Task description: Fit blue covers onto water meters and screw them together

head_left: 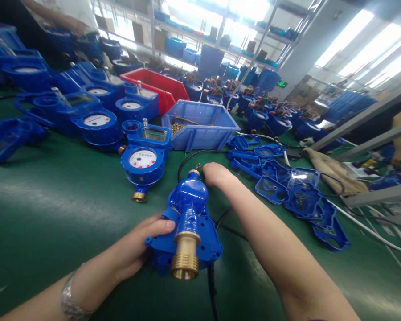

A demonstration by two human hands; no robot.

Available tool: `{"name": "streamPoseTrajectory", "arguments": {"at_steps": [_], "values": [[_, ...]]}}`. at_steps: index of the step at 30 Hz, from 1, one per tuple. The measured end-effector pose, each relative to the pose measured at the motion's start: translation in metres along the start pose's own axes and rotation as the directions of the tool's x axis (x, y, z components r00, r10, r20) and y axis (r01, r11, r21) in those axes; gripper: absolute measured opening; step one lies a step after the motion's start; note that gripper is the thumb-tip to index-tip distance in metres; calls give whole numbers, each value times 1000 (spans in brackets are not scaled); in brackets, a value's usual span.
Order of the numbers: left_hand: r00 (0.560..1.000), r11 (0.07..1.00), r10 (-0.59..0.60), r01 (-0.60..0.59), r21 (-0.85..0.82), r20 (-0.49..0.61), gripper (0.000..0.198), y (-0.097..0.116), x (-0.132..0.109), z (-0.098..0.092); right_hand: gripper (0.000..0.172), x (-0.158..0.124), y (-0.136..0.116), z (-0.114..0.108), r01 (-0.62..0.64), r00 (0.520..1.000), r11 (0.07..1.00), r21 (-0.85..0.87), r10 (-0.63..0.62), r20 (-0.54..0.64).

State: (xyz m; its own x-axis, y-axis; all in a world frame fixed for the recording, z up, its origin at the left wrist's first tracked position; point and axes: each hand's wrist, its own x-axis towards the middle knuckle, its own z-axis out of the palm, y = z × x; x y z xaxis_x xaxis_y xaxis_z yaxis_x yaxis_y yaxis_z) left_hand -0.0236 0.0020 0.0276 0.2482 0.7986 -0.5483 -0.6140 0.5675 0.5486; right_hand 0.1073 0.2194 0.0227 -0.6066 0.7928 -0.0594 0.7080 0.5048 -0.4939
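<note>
My left hand (pixel 138 247) grips a blue water meter body (pixel 187 214) from its left side, thumb on top. The meter lies lengthwise on the green mat, its brass threaded end (pixel 185 258) pointing at me and another brass end at the far side. My right hand (pixel 215 174) is closed at the meter's far end, fingers curled down and hidden; whatever they pinch is too small to make out. A black cable (pixel 214 285) runs under the meter.
Finished blue meters with dials (pixel 143 158) stand to the left and behind. A blue bin with small brass parts (pixel 200 127) and a red bin (pixel 153 84) sit ahead. Blue plastic covers (pixel 294 191) lie to the right. Another person's arm (pixel 53 15) shows at top left.
</note>
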Motion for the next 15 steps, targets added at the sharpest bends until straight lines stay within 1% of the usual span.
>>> {"name": "streamPoseTrajectory", "arguments": {"at_steps": [3, 6, 9, 11, 13, 15], "values": [[1000, 1000, 3, -3, -10, 9, 25, 1, -1, 3, 23, -28, -9, -17, -134, 989, 990, 40, 132, 60], [1000, 1000, 6, -5, -8, 10, 22, 1, -1, 4, 17, -66, -17, -35, -202, 975, 959, 199, 178, 133], [1000, 1000, 3, -3, -3, 5, 22, 2, -1, 4, 11, -101, -24, -43, -263, 949, 882, 391, 163, 271], [1000, 1000, -1, 1, 2, 3, 22, 2, 0, 4, 8, -117, -28, -43, -296, 929, 830, 473, 134, 346], [1000, 1000, 0, 0, 10, 2, 23, 2, 0, 4, 5, -124, -30, -40, -315, 914, 796, 516, 109, 391], [1000, 1000, 7, -7, 17, 12, 25, 2, 0, 4, 4, -125, -31, -38, -322, 906, 785, 530, 92, 413]]}}
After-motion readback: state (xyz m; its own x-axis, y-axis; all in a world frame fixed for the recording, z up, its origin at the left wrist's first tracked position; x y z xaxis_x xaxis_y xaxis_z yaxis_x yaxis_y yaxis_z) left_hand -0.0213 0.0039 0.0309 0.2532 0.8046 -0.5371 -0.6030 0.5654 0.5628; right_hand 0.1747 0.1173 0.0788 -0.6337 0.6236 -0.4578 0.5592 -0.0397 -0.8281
